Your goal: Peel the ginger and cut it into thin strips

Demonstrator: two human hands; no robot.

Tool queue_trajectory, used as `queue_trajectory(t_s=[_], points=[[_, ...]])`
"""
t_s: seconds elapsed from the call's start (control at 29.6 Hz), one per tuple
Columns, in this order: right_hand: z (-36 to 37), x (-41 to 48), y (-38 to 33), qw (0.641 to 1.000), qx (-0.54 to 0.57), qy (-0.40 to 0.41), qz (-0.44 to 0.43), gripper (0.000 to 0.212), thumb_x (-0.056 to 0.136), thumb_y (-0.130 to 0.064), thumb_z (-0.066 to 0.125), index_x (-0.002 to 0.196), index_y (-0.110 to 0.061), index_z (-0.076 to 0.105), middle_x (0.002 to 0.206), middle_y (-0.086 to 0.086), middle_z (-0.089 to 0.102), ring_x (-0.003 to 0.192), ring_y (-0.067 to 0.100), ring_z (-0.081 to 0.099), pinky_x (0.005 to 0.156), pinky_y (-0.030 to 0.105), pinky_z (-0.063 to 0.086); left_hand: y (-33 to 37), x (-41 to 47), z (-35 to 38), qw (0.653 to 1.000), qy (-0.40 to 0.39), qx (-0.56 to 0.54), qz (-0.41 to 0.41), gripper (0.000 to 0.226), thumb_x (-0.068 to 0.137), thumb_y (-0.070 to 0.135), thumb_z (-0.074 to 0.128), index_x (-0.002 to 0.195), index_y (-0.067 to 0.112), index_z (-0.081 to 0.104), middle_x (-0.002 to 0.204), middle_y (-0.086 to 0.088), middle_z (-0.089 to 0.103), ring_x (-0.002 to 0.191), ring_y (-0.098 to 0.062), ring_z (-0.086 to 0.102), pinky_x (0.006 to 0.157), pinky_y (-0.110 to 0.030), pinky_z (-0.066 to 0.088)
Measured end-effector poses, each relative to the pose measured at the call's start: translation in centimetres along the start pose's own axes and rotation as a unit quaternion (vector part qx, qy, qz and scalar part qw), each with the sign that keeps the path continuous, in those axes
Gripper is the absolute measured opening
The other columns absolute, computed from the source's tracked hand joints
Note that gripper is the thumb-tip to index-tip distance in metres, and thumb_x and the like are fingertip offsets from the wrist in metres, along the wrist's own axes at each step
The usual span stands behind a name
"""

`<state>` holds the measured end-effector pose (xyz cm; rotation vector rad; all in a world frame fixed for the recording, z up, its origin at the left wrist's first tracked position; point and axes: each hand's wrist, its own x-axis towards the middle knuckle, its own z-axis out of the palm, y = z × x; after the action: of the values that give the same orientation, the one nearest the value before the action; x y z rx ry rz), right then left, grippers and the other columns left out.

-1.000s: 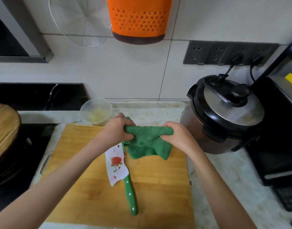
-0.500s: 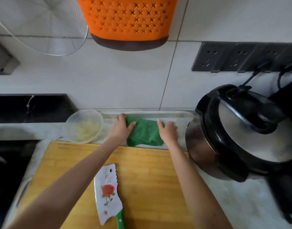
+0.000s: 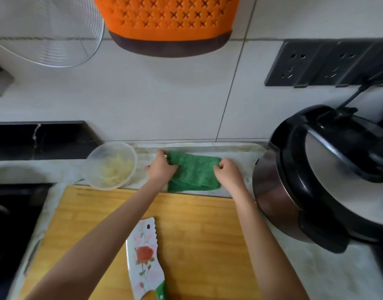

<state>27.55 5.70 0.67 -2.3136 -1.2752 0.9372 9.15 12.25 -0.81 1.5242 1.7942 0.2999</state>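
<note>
Grips the left edge of the green cloth (image 3: 195,173) with left hand (image 3: 161,169), fingers (image 3: 161,153) curled over it. Appears to pinch the right edge with right hand (image 3: 228,173), fingers curled tight. Keeps cloth folded flat on the surface (image 3: 242,152), middle of frame, just behind cutting board (image 3: 197,230).

Finds ginger (image 3: 118,169) as pale thin shreds in clear bowl (image 3: 88,165), centre left, just beside left hand. Judged light, damp, limp and likely to clump or stick to skin, so best moved in the bowl, not pinched loose. Looks like thin, light plastic that slides easily; take by rim or cup the wall.

Leaves knife (image 3: 146,256) lying untouched on board, bottom centre. Shows pressure cooker (image 3: 329,169) lidded at right, contents hidden. Shows orange basket (image 3: 169,22) on wall, top centre, contents not visible.
</note>
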Motion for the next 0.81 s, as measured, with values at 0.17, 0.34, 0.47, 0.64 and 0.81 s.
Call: queue_trajectory(t_s=[0.17,0.34,0.47,0.64,0.81], points=[[-0.8,1.5,-0.5,0.961,0.265,-0.033,0.064,0.021,0.099,-0.008,0.036,0.082,-0.009,0.048,0.079,0.004,0.054,0.074,0.021,0.056,0.057,0.027,0.048,0.9,0.2,-0.4,0.974,0.006,-0.224,0.036,0.036,0.091,0.002,0.060,0.122,0.011,0.046,0.087,0.003,0.050,0.079,-0.013,0.055,0.070,-0.025,0.049],[-0.2,0.6,0.4,0.993,0.025,0.117,0.022,0.017,0.092,-0.005,0.047,0.109,-0.007,0.049,0.101,0.006,0.053,0.090,0.024,0.053,0.068,0.031,0.039,-0.8,0.1,0.2,0.994,0.046,0.031,0.098,0.047,0.089,0.009,0.063,0.132,0.010,0.046,0.131,-0.015,0.042,0.117,-0.033,0.047,0.098,-0.041,0.042],[3.3,-1.0,-0.3,0.940,-0.157,0.196,-0.231,0.047,0.091,-0.011,0.053,0.137,-0.009,0.043,0.141,0.010,0.045,0.130,0.029,0.043,0.106,0.038,0.036,-1.8,-0.8,1.9,0.896,0.133,0.246,0.346,0.049,0.094,0.032,0.044,0.140,0.015,0.045,0.148,-0.017,0.036,0.136,-0.032,0.034,0.106,-0.050,0.024],[4.9,-0.6,1.8,0.930,-0.296,-0.028,-0.215,0.055,0.104,-0.035,0.019,0.150,-0.029,-0.011,0.157,-0.006,-0.016,0.146,0.016,-0.011,0.116,0.036,-0.009,-3.5,-0.7,2.6,0.877,-0.070,0.396,0.263,0.071,0.077,0.053,-0.021,0.143,0.028,-0.021,0.155,0.005,-0.023,0.143,-0.011,-0.022,0.117,-0.046,-0.007],[2.2,-0.3,-0.1,0.941,-0.255,-0.159,-0.157,0.059,0.102,-0.033,0.033,0.152,-0.029,0.002,0.159,-0.005,-0.010,0.147,0.017,-0.004,0.117,0.041,0.001,-1.9,-0.9,0.1,0.899,-0.205,0.327,0.206,0.069,0.102,0.038,0.035,0.153,0.023,-0.010,0.159,0.002,-0.020,0.147,-0.017,-0.017,0.118,-0.045,0.000]])
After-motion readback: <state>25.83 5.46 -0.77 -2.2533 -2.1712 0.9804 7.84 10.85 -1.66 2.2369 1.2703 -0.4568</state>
